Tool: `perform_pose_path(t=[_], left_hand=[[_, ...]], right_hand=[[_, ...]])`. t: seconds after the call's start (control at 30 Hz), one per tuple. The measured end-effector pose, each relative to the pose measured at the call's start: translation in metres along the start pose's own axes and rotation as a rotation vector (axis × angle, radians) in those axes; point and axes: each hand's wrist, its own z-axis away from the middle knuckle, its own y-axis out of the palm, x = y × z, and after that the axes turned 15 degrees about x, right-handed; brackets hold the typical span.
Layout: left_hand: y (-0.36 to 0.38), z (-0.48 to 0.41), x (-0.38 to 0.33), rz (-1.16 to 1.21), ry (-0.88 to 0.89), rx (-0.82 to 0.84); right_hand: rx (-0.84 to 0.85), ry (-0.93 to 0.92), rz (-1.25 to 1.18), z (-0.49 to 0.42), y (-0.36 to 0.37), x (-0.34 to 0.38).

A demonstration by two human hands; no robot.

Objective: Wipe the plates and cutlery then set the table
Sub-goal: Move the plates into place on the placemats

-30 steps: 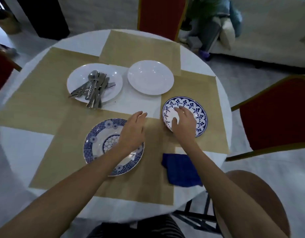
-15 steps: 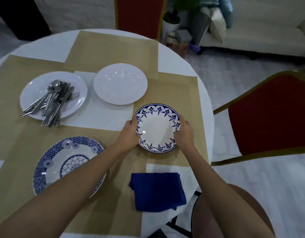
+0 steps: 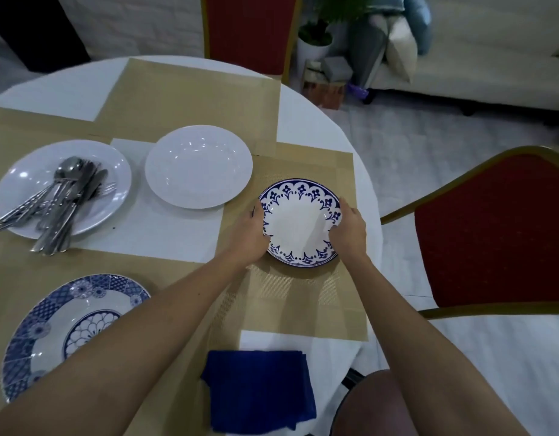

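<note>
Your left hand [image 3: 250, 234] and right hand [image 3: 349, 229] grip the small blue-patterned plate [image 3: 298, 223] by its 9 and 3 o'clock rims, fingers curled over the edge, on the tan placemat [image 3: 303, 297] at the table's 3 o'clock side. The folded blue cloth [image 3: 259, 388] lies at 6 o'clock from it. The plain white plate [image 3: 198, 166] sits at 10 o'clock, and the cutlery [image 3: 61, 199] is piled on the far-left white plate [image 3: 26, 180].

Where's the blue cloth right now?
The blue cloth lies at the table's near edge, bottom centre of the head view, just below the small blue-rimmed plate.
</note>
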Motion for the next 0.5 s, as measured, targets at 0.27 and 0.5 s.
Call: perform_pose_path(t=[0.27, 0.5], left_hand=[[-0.041, 0.034, 0.021, 0.003, -0.077, -0.527], [-0.104, 0.024, 0.077, 0.262, -0.373, -0.500]], right_hand=[[-0.046, -0.139, 0.349, -0.029, 0.014, 0.053], [0.190, -0.372, 0.038, -0.060, 0.066, 0.153]])
